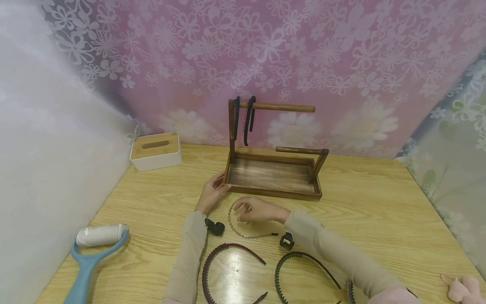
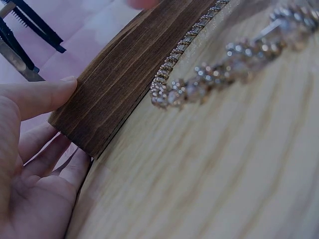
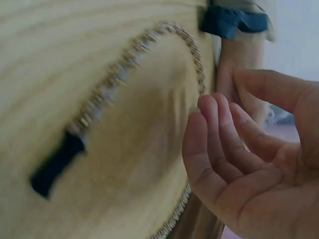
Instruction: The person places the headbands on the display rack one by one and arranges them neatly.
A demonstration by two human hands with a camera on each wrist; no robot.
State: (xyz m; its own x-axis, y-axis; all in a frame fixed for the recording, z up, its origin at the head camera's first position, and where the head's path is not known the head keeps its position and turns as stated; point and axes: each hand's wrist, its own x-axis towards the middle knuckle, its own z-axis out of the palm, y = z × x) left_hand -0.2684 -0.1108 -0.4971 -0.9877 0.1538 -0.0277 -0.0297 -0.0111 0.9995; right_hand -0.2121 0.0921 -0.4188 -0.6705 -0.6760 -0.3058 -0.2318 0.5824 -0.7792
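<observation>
A dark wooden rack (image 1: 275, 193) with a shallow tray and two horizontal bars stands at the table's middle. My left hand (image 1: 213, 192) grips its front left corner; in the left wrist view the thumb (image 2: 47, 95) lies on the front wall and the other fingers on the side. Just in front of the tray lies a beaded headband (image 1: 230, 219) with dark end tips. Over it hovers my right hand (image 1: 258, 210), its fingers (image 3: 197, 144) loosely bent and holding nothing. Two black toothed headbands (image 1: 247, 122) hang at the upper bar's left end.
Nearer me lie a dark red headband (image 1: 205, 274) and a black headband (image 1: 277, 278), with another headband (image 1: 351, 291) partly under my right sleeve. A tissue box (image 1: 155, 152) is back left, a blue-handled lint roller (image 1: 85, 270) front left, a pink soft item (image 1: 464, 290) front right.
</observation>
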